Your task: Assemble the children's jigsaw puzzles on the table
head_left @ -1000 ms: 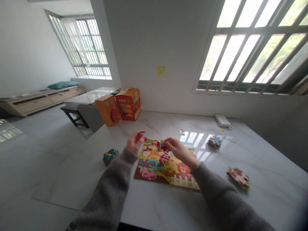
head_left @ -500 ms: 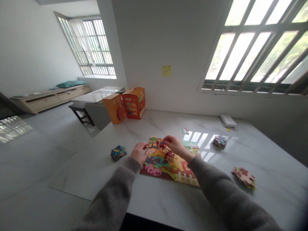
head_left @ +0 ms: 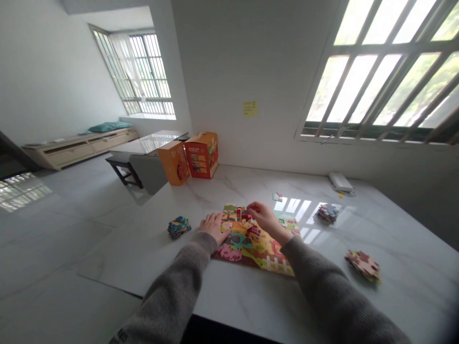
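A colourful farm-scene jigsaw puzzle (head_left: 263, 246) lies on the white marbled table (head_left: 247, 301). My left hand (head_left: 215, 227) rests flat on the puzzle's left edge, its fingers apart. Over the upper part of the puzzle is my right hand (head_left: 263, 216), its fingertips pinched together by the red pieces near the top edge; whatever is between them is too small to make out. Beyond the puzzle lies one loose piece (head_left: 277, 196).
Stacked puzzle pieces stand at the left (head_left: 179, 227), at the back right (head_left: 327, 213) and at the right (head_left: 363, 265). Two orange boxes (head_left: 202, 155) stand at the back left. A white device with a cable (head_left: 341, 183) lies near the wall.
My left hand has flattened onto the puzzle's left edge, and the red piece seen at its fingertips no longer shows there. My right hand has barely moved. The view has shifted slightly.
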Motion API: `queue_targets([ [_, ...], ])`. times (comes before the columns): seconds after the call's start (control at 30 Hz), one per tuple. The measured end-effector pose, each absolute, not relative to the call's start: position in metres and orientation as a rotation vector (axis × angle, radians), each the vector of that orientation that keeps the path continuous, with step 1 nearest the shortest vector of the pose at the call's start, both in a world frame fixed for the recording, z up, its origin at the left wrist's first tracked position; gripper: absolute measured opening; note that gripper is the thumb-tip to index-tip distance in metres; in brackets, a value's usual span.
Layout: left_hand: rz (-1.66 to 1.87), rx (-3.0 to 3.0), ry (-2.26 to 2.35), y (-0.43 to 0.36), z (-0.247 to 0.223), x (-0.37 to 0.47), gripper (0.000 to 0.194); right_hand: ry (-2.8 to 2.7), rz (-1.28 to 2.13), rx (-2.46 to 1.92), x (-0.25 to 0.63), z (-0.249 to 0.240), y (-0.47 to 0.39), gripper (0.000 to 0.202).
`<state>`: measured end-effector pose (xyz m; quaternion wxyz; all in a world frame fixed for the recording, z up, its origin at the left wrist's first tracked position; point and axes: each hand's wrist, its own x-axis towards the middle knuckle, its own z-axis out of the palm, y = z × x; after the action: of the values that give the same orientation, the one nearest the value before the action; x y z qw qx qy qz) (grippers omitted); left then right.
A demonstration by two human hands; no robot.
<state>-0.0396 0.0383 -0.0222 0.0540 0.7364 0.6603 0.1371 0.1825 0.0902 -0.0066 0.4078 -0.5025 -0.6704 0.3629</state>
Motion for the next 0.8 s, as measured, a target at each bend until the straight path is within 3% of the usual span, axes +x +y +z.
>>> queue_targets([
  [0.27,0.495,2.218,1.943,0.040,-0.022,-0.039,0.053,-1.644,0.927,-1.240,0.189,-0.014,0.090,0.021],
  [0.43,0.483,2.223,1.966,0.039,-0.024,-0.040,0.065,-1.613,0.941,-1.233,0.191,-0.013,0.090,0.019],
  [0.63,0.535,2.202,1.958,0.040,-0.027,-0.040,0.065,-1.595,0.965,-1.232,0.194,-0.014,0.087,0.019],
  [0.8,0.791,2.226,1.752,0.044,-0.032,-0.038,0.058,-1.578,1.020,-1.174,0.196,-0.010,0.082,0.018],
])
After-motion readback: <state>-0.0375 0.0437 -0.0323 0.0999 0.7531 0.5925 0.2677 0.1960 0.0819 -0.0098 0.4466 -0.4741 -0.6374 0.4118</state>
